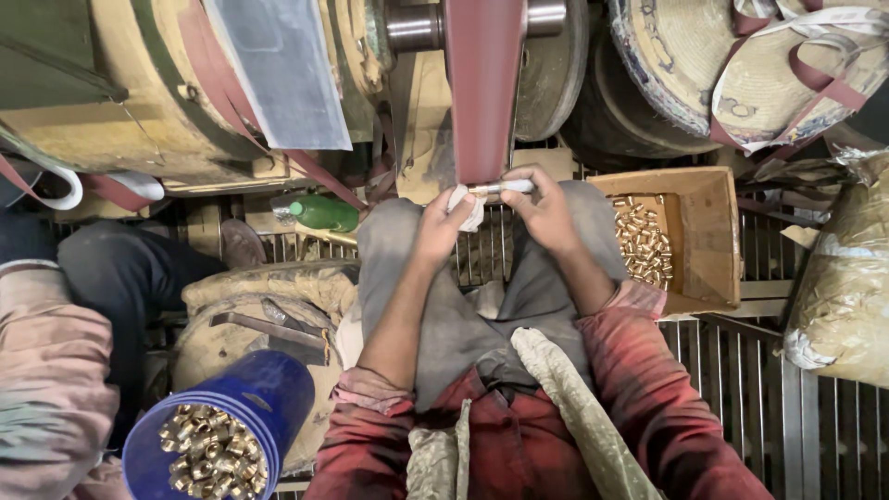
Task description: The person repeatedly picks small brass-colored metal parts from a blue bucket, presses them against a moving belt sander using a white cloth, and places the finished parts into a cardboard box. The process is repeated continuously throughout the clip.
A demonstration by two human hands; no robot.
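Dark red abrasive belting (483, 93), smooth and matte, runs down from a polished steel roller (546, 16) at the top of the view and ends just above the person's two hands. Both hands press a slim, shiny metal rod (505, 187) against the lower end of that belt. The left hand (443, 222) is curled shut around the rod's left end through a crumpled white cloth (466, 204), while the right hand (546, 211) pinches the bare right part of the rod between thumb and fingertips. Both forearms come out of faded red, dust-grimed sleeves, and the knees below are covered in worn grey fabric. Just right of the right hand sits an open brown cardboard box (713, 231), its floor strewn with small, glossy brass cylinders (644, 243). At the lower left stands a round blue plastic bucket (269, 389) heaped with short golden brass rings (208, 449), ribbed and bright. Near the left knee, a green plastic bottle (324, 213) lies on its side on the slatted metal grate floor (787, 407). Coarse, dusty buffing wheels (732, 65) wrapped in frayed strips fill the top right, and a crinkled clear plastic sack (843, 287) bulges at the right edge.
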